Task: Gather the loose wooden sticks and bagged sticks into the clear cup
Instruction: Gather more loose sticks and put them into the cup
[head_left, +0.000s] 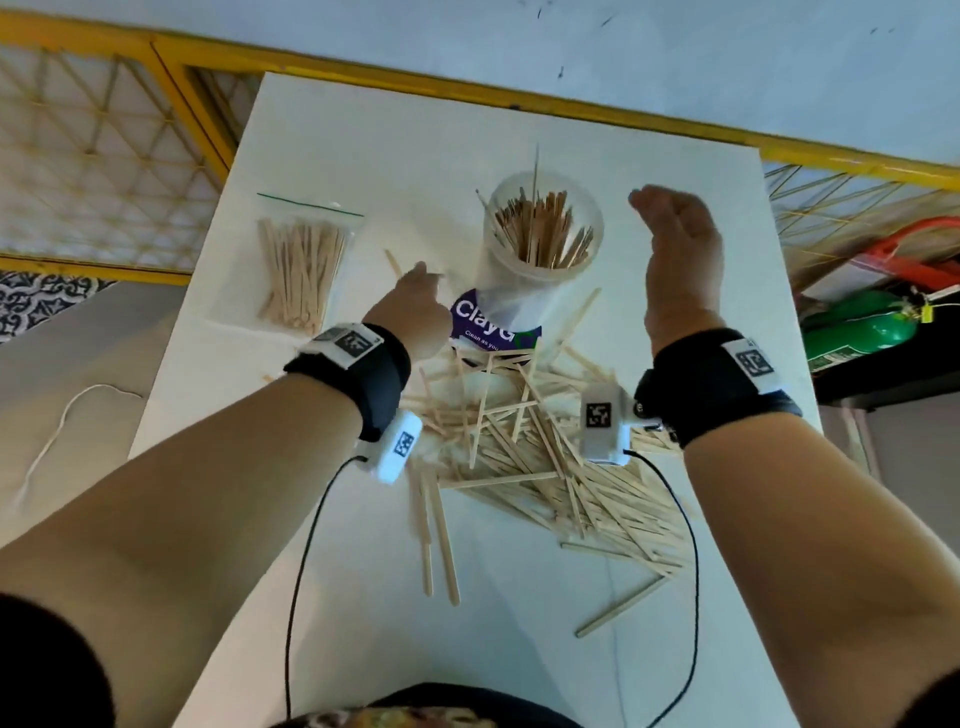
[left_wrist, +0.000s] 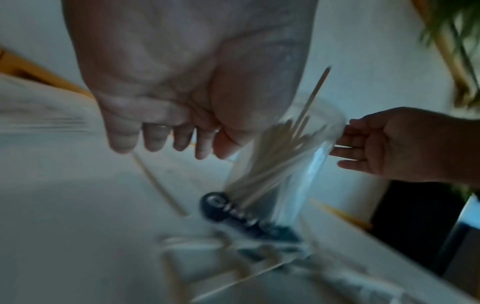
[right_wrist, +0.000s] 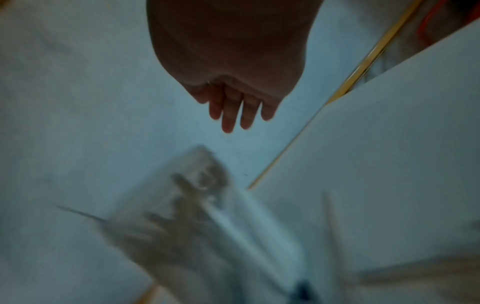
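The clear cup (head_left: 501, 291) stands upright mid-table, part filled with wooden sticks (head_left: 545, 228), a purple label at its base. A heap of loose sticks (head_left: 524, 447) lies just in front of it. The bagged sticks (head_left: 301, 267) lie flat to the cup's left. My left hand (head_left: 421, 291) hovers low beside the cup's left side, fingers (left_wrist: 153, 139) loosely curled, and I see nothing in them. My right hand (head_left: 670, 218) is raised to the right of the cup's rim with straight fingers (right_wrist: 228, 119), holding nothing. Both wrist views are blurred.
The white table (head_left: 363, 145) is narrow, its edges close on both sides. Single sticks (head_left: 441, 540) lie toward the near edge. A white cord (head_left: 57, 436) lies on the floor to the left. A green cylinder (head_left: 862, 332) and a yellow-framed lattice (head_left: 93, 156) stand beyond the table.
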